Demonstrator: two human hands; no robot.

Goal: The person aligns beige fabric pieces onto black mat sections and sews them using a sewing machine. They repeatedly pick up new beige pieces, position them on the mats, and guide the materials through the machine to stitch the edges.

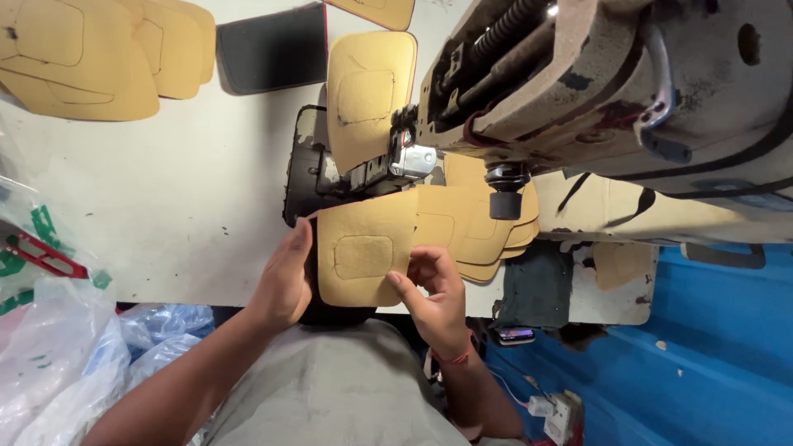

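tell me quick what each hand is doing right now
Left hand: open, flat against the left edge of the tan padded piece.
Right hand: fingers curled, pinching the same piece's right edge.

clear plastic bags (49,347) with green and red print lie lower left.

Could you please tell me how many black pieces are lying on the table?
1: the black piece lies at the table's far edge, beside the tan stack. Others may be hidden under the machine.
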